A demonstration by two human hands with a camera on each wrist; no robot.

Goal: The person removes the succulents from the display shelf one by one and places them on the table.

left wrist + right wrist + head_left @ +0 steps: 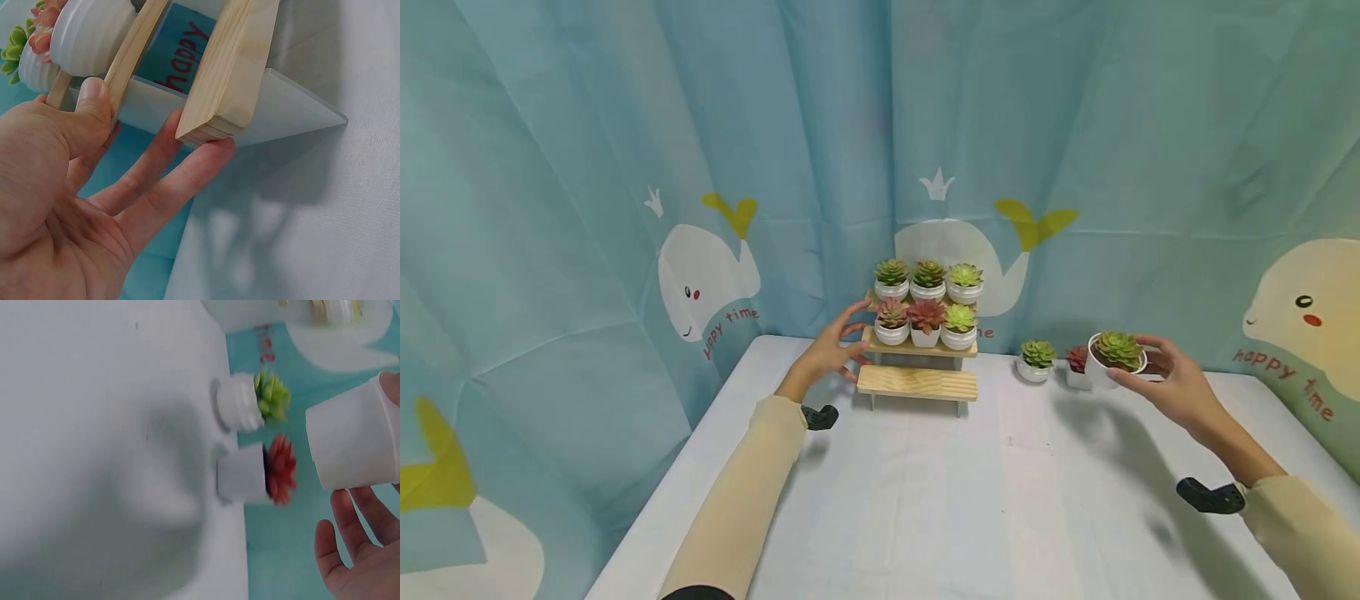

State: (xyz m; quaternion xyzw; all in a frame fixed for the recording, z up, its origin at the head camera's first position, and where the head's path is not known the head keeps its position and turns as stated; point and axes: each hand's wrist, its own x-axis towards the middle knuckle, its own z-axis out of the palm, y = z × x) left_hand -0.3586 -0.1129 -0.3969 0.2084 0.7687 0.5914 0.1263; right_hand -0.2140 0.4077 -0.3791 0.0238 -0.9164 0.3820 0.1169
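My right hand (1180, 387) holds a white pot with a green succulent (1117, 351) above the table at the right, fingers and thumb around its rim. In the right wrist view, the raised white pot (350, 434) is tilted sideways. My left hand (829, 350) touches the left side of a three-step wooden plant stand (917, 382). Up close, the left thumb (92, 103) lies against the middle plank and two spread fingertips meet the end of the bottom plank (228, 69). Potted succulents (927, 315) fill the top and middle steps; the bottom step is bare.
Right of the stand, a green succulent in a round white pot (1036, 360) stands on the white table (925, 500). Beside it is a red succulent in a square pot (1077, 367), partly behind the held pot. A blue whale-print curtain (820, 125) hangs behind.
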